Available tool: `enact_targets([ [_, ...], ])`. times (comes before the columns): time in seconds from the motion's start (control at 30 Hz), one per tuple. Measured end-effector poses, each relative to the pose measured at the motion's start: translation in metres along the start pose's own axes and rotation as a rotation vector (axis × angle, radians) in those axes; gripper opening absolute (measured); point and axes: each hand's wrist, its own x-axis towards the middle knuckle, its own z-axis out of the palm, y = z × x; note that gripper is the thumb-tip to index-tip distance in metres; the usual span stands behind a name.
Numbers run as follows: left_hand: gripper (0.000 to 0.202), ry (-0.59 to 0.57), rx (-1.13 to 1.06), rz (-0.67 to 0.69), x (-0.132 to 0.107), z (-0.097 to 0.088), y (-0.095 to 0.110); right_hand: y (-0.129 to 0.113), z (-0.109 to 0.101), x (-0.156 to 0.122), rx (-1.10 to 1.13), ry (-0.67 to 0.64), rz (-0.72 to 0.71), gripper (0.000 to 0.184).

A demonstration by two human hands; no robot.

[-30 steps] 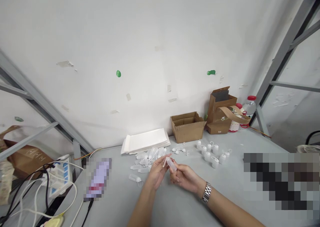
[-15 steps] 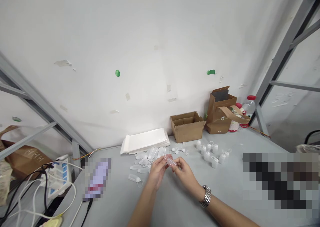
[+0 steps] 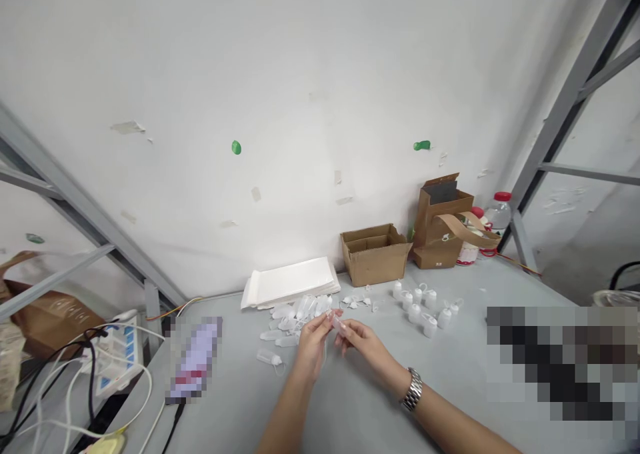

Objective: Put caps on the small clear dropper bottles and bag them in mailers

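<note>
My left hand and my right hand meet over the grey table, both pinched on one small clear plastic bottle held between their fingertips. My right wrist wears a metal watch. Just behind the hands lies a heap of empty clear bottles, one more bottle lies to the left, and small loose caps sit beyond. To the right, several capped white bottles stand upright.
A stack of white sheets and an open cardboard box sit against the wall. A brown paper bag and a red-capped bottle stand at the back right. A power strip with cables lies left.
My hands have shifted slightly away from me and the right fingers have regripped the small bottle, which now sits lower between the fingertips.
</note>
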Motion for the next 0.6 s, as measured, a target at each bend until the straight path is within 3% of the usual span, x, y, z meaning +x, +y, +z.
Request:
enact_targets([
  [0.1,0.03,0.004,-0.055,-0.002,0.002,0.0,-0.003,-0.001,-0.002,0.001,-0.071,0.07,-0.045,0.043],
  [0.3,0.034,-0.043,-0.145,-0.064,0.002,0.0,-0.001,0.001,-0.003,-0.001,-0.036,-0.082,-0.044,0.042],
  [0.6,0.03,-0.028,-0.131,0.036,0.004,-0.001,-0.011,0.004,-0.003,-0.003,0.102,-0.065,0.003,0.042],
])
